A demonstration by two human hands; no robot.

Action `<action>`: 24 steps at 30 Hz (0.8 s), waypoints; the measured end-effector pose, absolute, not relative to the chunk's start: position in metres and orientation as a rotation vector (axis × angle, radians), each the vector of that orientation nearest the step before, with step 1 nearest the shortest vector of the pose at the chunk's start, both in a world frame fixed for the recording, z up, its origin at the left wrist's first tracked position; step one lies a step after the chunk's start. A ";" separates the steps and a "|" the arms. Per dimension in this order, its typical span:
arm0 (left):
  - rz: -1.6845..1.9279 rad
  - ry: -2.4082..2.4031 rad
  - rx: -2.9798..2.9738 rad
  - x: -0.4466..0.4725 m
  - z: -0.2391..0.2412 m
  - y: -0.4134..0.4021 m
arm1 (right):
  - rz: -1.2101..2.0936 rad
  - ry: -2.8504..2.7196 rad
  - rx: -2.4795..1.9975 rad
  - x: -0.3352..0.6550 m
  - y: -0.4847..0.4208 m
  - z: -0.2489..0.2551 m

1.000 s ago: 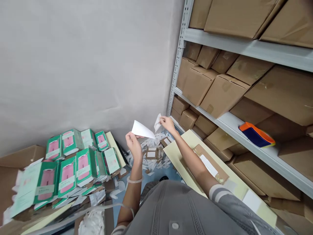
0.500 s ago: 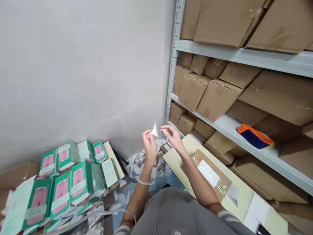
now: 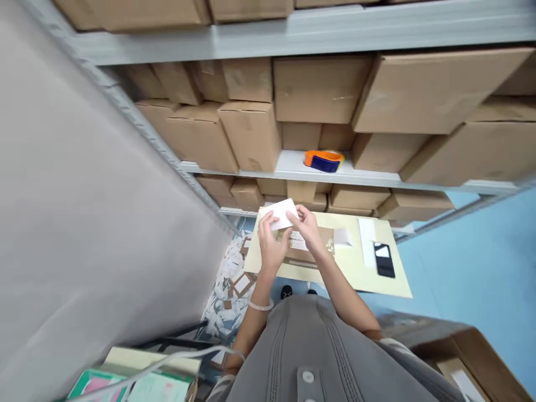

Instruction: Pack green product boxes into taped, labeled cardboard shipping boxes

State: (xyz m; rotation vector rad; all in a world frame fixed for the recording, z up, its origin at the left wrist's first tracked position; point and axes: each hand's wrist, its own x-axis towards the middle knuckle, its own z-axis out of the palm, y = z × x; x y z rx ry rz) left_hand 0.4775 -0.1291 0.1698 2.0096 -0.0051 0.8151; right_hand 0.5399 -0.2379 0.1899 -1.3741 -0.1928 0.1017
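Note:
My left hand [image 3: 271, 243] and my right hand [image 3: 307, 223] both pinch a small white paper card [image 3: 280, 213] held in front of me. The card hangs above a pale yellow board [image 3: 377, 275] that lies on the floor. Under my hands on the board lies a brown cardboard piece [image 3: 302, 255] with clear wrap. A white bangle sits on my left wrist.
A black phone [image 3: 384, 259] and white paper slips [image 3: 367, 237] lie on the board. Grey metal shelves [image 3: 335, 177] packed with brown cartons stand ahead, with an orange and blue tape dispenser [image 3: 323, 160]. Paper scraps [image 3: 229, 279] litter the floor by the wall. Green boxes [image 3: 96, 386] show at bottom left.
My head has turned right, from the green boxes toward the shelves. Both hands have come together over the yellow board and now hold the white card flat between them.

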 end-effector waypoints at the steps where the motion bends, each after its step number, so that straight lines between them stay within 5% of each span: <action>1: 0.786 0.001 1.971 0.482 0.167 -0.136 | 0.020 -0.123 -1.387 0.541 -0.253 0.188; 9: 0.268 0.113 1.564 0.516 0.140 -0.170 | -0.279 0.161 -1.484 0.527 -0.336 0.177; 24: 0.195 0.173 1.670 0.519 0.106 -0.155 | -0.271 0.255 -1.813 0.540 -0.351 0.120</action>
